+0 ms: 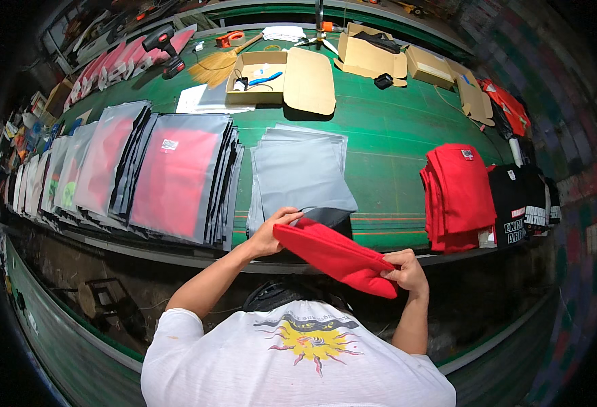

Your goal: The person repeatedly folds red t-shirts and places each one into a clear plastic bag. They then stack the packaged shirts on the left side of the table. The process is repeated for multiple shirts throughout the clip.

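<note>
A folded red garment (336, 257), likely a T-shirt, slants in the air just past the table's near edge. My right hand (406, 272) pinches its right end. My left hand (276, 232) is at its left end, with fingers by the raised edge of the top frosted plastic bag (303, 168). Whether those fingers also grip the bag, I cannot tell. More such bags lie fanned beneath it, flat on the green table (385, 152). Farther right is a stack of folded red T-shirts (461, 193).
Bagged red garments (174, 178) stand in overlapping stacks at left. Black printed shirts (520, 203) lie at far right. Behind are an open cardboard box (258, 94), a straw hand broom (217, 66), a cordless drill (165, 48) and a black fan-like stand (320, 25).
</note>
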